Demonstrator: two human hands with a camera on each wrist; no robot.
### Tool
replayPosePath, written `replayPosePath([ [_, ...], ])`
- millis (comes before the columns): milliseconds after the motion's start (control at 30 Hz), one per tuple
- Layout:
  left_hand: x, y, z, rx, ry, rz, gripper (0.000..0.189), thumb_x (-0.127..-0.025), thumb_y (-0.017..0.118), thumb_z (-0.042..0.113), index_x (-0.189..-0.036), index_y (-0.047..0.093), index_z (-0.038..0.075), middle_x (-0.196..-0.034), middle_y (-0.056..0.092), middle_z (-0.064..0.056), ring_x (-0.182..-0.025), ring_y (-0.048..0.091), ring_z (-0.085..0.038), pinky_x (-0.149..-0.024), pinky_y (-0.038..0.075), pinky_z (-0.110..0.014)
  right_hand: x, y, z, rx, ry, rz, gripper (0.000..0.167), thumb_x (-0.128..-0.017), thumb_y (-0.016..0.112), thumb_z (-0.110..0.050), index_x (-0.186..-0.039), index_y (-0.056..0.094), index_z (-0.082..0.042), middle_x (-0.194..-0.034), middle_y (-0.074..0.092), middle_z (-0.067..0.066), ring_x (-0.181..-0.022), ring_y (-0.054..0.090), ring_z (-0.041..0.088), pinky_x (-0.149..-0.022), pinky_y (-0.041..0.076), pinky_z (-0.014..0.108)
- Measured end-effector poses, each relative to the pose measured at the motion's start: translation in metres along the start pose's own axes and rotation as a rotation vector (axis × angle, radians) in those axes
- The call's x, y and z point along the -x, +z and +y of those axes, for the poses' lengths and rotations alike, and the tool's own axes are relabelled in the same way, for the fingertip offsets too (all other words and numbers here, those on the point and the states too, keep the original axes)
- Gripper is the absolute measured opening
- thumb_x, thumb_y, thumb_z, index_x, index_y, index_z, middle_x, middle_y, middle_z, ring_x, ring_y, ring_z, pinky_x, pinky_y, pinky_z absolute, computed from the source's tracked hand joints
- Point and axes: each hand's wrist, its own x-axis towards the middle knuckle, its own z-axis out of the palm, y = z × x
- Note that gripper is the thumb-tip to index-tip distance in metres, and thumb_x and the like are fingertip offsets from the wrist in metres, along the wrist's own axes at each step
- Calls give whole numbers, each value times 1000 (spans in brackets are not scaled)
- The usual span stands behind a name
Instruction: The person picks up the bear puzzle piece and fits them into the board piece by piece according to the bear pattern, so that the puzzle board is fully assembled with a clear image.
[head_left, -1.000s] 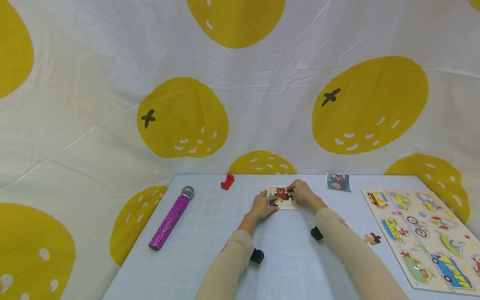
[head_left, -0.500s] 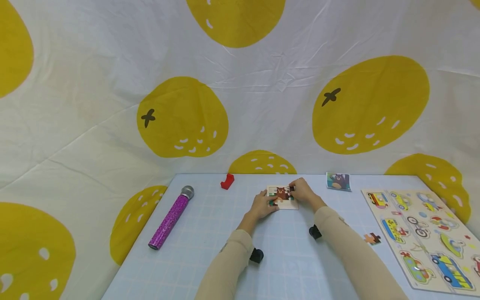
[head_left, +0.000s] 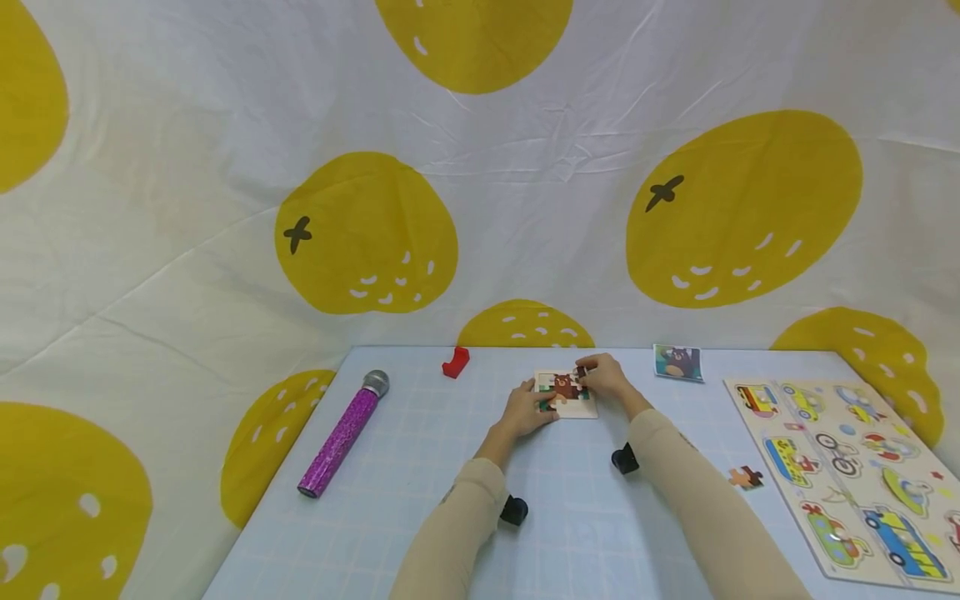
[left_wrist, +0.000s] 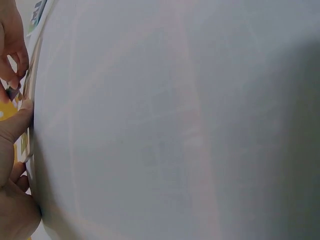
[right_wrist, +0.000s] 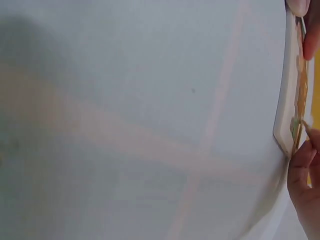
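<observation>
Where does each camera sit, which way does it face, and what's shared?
Head: on the person's head, facing forward and down at the cream, rectangular, wooden-looking puzzle board; left hand, right hand and beige sleeves show.
Left wrist: on that wrist, facing mostly pale-blue checked tablecloth; both hands at its left edge.
Right wrist: on that wrist, facing the same cloth; both hands at its right edge.
Shared: both wrist views show both hands and the board's edge.

A pale bear-puzzle tray (head_left: 579,410), partly filled, lies flat below a dark piece (head_left: 581,372) pinched in the right hand (head_left: 604,380).
</observation>
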Motion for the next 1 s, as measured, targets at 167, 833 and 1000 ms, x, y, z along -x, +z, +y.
replayPosePath([
  [167,0,-1,1,6,-2,-3,47,-87,67,35,-130,59,17,-147,35,-19,-135,31,-38,-110,29,-48,5,1,0,-67,-6,38,39,-87,56,-1,-126,56,6,-127,51,28,-113,48,37,-97,42,48],
  [833,0,-1,-2,10,10,11,46,-87,67,34,-129,60,16,-146,36,-19,-134,33,-39,-108,32,-47,0,10,-10,218,-83,-69,35,-90,51,-2,-122,55,11,-127,53,27,-92,55,27,-68,48,29],
  [1000,0,-1,-1,-14,19,13,47,-87,67,36,-129,60,17,-145,37,-19,-133,35,-39,-108,32,-45,1,7,-11,265,-100,-66,32,-88,51,2,-117,58,13,-124,56,27,-111,54,36,-93,47,44],
])
